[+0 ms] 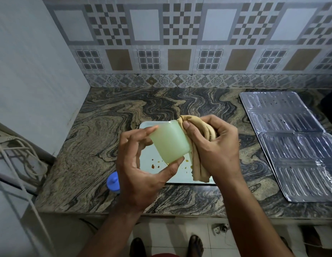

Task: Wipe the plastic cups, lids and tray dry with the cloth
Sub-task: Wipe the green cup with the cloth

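Both hands are working above the near edge of the counter (87,164). Left hand (137,169) is gripping a pale green cup (169,142) between curled fingers and thumb. Right hand (215,147) is clutching a bunched tan cloth (198,164), pressing it against the cup's right side. Beneath them, a white tray (154,173) is lying on the counter, with a blue lid (112,181) just left of it.

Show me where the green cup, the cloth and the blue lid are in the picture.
green cup (169,143), head view, on its side wall
cloth (198,167), head view, on the hanging folds
blue lid (112,181), head view, on its top by the knob
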